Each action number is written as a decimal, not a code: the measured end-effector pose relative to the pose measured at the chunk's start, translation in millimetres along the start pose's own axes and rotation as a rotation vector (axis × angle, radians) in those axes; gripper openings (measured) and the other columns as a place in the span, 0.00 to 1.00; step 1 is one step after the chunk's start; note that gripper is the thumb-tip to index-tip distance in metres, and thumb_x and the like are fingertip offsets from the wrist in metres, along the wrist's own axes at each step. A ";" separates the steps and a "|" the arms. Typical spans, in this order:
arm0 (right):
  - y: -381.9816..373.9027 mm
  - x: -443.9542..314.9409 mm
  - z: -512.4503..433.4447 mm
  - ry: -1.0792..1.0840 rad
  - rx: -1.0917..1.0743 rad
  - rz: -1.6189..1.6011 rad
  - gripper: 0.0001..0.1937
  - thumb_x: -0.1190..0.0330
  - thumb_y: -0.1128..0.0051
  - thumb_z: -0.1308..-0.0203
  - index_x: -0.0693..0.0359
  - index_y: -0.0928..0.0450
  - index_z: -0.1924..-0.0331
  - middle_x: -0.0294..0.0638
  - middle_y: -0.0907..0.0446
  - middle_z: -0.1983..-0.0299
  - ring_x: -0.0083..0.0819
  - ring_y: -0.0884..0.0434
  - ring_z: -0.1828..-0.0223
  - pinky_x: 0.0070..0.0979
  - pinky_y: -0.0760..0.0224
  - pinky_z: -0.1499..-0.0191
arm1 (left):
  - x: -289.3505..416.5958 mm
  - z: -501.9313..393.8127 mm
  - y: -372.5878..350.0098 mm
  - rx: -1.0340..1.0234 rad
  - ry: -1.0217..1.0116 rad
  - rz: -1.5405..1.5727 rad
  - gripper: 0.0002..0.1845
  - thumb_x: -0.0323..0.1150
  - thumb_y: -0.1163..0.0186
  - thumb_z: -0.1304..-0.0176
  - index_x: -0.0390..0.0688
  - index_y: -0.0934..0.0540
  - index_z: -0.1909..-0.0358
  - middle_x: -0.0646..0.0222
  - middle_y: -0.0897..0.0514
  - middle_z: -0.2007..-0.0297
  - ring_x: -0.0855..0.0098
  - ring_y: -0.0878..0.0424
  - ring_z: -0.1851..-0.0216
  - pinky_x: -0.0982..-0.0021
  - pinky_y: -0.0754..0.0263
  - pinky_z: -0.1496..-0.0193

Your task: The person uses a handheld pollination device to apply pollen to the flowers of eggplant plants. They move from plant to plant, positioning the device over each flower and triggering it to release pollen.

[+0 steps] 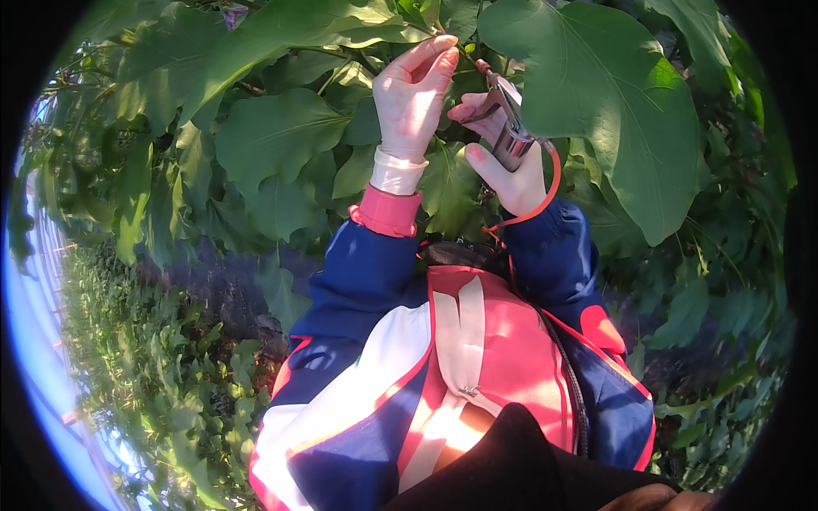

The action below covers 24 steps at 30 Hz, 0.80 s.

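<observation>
My left hand [412,96], in a thin pale glove, is raised among the plant's stems, its thumb and fingertips close together near a thin green stem. Whether it pinches that stem, I cannot tell. Close by on the right, my right hand [511,153] holds a small metal trigger sprayer [511,131] with a lever and a reddish nozzle, which points up and to the left toward the stems. An orange hose [555,182] curves from the sprayer down past my right wrist to a dark mesh pouch [463,253] at my waist.
A broad green leaf [613,102] hangs to the right of my right hand. More large leaves [281,131] fill the left side. A purple flower [234,16] shows at the top left. Low leafy plants [166,358] grow at the lower left, beside dark ground covering [223,287].
</observation>
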State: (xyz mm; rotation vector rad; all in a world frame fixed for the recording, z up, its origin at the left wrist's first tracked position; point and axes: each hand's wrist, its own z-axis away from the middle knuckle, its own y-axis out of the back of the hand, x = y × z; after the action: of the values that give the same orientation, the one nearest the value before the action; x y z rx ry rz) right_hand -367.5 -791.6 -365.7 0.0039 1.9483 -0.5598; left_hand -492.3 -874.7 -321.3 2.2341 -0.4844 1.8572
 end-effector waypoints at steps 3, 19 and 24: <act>-0.8 5.4 -3.3 0.053 0.019 0.068 0.36 0.73 0.31 0.39 0.68 0.34 0.27 0.45 0.21 0.40 0.34 0.21 0.37 0.35 0.31 0.31 | -4.7 -1.6 1.8 -0.032 -0.056 0.010 0.11 0.27 0.33 0.30 0.34 0.12 0.49 0.68 0.10 0.59 0.80 0.16 0.60 0.78 0.21 0.51; -9.7 11.2 -14.4 -0.001 -0.008 0.135 0.28 0.79 0.33 0.41 0.68 0.28 0.35 0.38 0.20 0.48 0.23 0.21 0.47 0.24 0.27 0.42 | 8.4 1.7 -0.8 0.000 0.051 0.024 0.15 0.35 0.37 0.24 0.32 0.13 0.48 0.64 0.09 0.59 0.78 0.14 0.60 0.75 0.19 0.51; -13.6 8.2 -1.9 0.126 -0.048 0.059 0.36 0.81 0.37 0.41 0.70 0.36 0.26 0.48 0.21 0.44 0.35 0.19 0.45 0.35 0.29 0.36 | 5.7 3.7 16.1 -0.098 -0.014 -0.178 0.13 0.32 0.39 0.23 0.38 0.14 0.43 0.67 0.09 0.56 0.77 0.14 0.57 0.74 0.20 0.50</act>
State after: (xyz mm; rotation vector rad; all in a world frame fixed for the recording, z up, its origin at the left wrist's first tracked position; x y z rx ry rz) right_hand -376.1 -804.9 -367.1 0.0674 2.0768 -0.4841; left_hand -493.9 -891.7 -317.4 2.1510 -0.3573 1.6941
